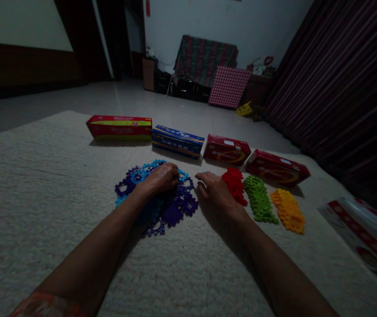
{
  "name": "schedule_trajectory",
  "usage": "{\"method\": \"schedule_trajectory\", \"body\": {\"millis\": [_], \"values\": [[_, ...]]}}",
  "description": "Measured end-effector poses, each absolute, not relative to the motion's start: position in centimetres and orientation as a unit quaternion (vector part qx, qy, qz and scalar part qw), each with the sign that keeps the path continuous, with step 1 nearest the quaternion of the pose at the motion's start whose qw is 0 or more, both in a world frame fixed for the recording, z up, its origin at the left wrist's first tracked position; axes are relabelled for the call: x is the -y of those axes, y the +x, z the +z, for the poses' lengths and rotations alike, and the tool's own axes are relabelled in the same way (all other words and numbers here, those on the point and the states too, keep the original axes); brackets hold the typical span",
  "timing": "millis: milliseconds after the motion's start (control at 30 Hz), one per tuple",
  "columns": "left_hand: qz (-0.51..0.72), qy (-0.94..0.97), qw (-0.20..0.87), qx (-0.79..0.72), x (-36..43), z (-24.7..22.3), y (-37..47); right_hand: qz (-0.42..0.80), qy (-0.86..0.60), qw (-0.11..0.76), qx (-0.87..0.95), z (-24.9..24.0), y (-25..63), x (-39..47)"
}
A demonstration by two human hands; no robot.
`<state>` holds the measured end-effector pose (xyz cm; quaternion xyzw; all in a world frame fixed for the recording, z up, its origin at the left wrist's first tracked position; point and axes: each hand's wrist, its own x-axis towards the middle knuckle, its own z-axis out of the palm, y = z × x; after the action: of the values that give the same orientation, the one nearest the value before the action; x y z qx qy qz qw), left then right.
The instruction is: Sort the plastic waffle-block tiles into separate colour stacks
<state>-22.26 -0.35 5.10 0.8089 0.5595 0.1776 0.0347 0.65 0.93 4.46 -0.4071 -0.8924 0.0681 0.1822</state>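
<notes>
A mixed pile of dark purple gear-shaped pieces (173, 215) and light blue pieces (153, 165) lies on the pale mat. My left hand (164, 177) rests over the top of this pile with its fingers curled down; what they hold, if anything, is hidden. Just right of the pile, my right hand (215, 188) is above the mat, fingers apart and holding nothing visible. Beside it are red pieces (235, 185), then a column of green pieces (260, 200) and a column of yellow pieces (288, 210).
Behind the pieces stand a red and yellow box (118, 128), a blue box (177, 141) and two dark red boxes (227, 149) (276, 168). A clear plastic package (361, 231) lies at the right edge of the mat (59, 185). Curtains hang at the right.
</notes>
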Motion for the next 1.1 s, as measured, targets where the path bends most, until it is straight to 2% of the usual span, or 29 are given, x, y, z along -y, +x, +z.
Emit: {"method": "schedule_trajectory", "body": {"millis": [133, 367, 633, 767, 900, 1000, 1100], "values": [[0.152, 0.817, 0.047, -0.554, 0.1, 5.1, -22.5, 0.122, -0.395, 0.191, 0.890, 4.0, -0.1, -0.1], [0.190, 0.794, 0.061, -0.574, 0.3, 5.6, -22.2, 0.228, -0.376, 0.245, 0.864, 4.8, -0.4, 0.5], [0.246, 0.784, 0.069, -0.566, -0.1, 5.4, -22.1, 0.235, -0.402, 0.300, 0.833, 3.9, -0.6, 0.3], [0.333, 0.741, 0.081, -0.577, -0.3, 5.4, -21.9, 0.229, -0.415, 0.324, 0.819, 3.6, -0.7, 0.2], [0.437, 0.665, 0.161, -0.584, -0.2, 5.8, -21.7, 0.217, -0.402, 0.375, 0.807, 3.7, -0.8, 0.0], [0.439, 0.637, 0.219, -0.594, -0.2, 6.2, -21.9, 0.216, -0.401, 0.375, 0.807, 3.7, -0.7, -0.1], [0.404, 0.635, 0.206, -0.625, -0.2, 6.7, -22.8, 0.211, -0.399, 0.347, 0.822, 3.6, -0.7, -0.1]]}}
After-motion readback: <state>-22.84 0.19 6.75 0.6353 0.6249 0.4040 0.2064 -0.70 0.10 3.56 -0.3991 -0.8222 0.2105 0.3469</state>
